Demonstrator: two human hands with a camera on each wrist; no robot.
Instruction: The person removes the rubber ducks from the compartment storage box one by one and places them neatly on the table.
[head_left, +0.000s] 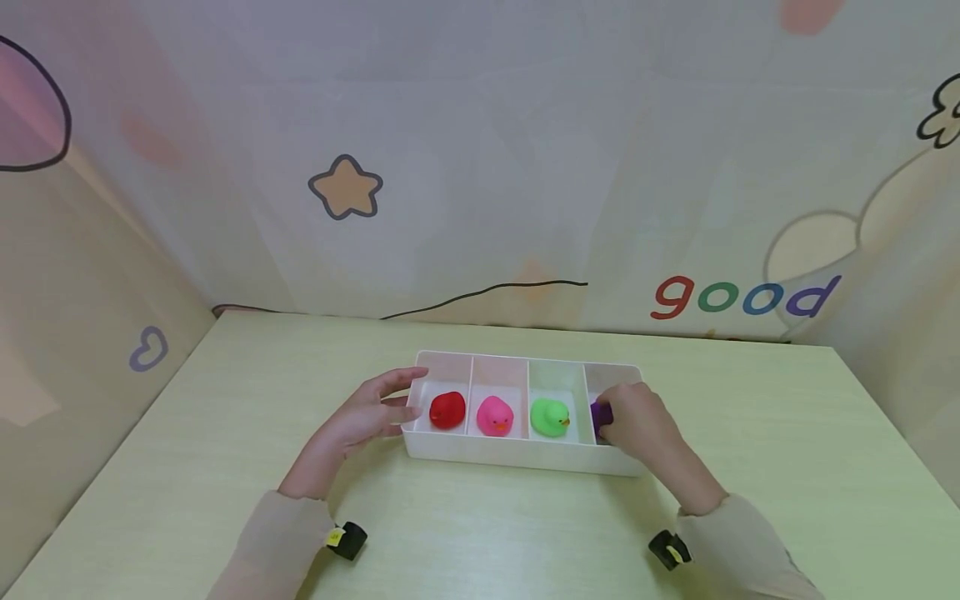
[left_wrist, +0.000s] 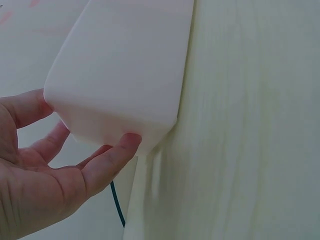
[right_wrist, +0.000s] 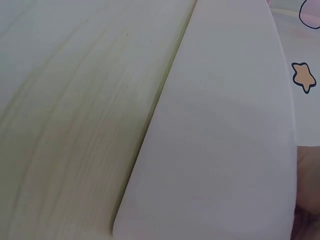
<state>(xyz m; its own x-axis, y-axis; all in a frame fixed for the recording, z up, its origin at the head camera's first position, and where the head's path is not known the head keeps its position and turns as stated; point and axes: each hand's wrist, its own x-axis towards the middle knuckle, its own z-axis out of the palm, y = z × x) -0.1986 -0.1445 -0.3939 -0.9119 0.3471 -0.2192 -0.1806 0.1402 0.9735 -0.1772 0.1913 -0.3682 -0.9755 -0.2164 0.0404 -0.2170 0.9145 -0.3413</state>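
A pale printed backdrop (head_left: pixel 480 167) spans the rear and both sides, carrying an outlined orange star (head_left: pixel 346 187), a small purple heart (head_left: pixel 148 349) and the word "good" (head_left: pixel 746 297) in coloured letters. In front of it lies the light yellow-green surface (head_left: pixel 480 533), its faint grain clear in both wrist views.

On this surface, near the middle of the head view, stands a long white tray (head_left: pixel 525 452). Three dividers split it lengthwise into four compartments in a row.

Two light sleeves (head_left: pixel 277 542) reach in from the near edge, and the hands come next in size. The left hand (head_left: pixel 367 408) is spread wide around the tray's left end, thumb and fingers apart and slightly bent, their tips touching the white wall; it holds the tray there. The right hand (head_left: pixel 637 417) dips into the rightmost compartment, fingers closed together in a pinch; in the right wrist view the tray's wall hides most of it.

A small black device (head_left: pixel 348 541) sits at each wrist. Of similar size are the toys, one to a compartment: a red toy (head_left: pixel 447 410) leftmost, then a pink duck (head_left: pixel 495 416) with an orange beak, then a green duck (head_left: pixel 551 417) with its beak pointing right.

Least visible is a purple object (head_left: pixel 601 419) in the rightmost compartment, held in the right hand's fingertips, which cover much of it; its full shape cannot be told.
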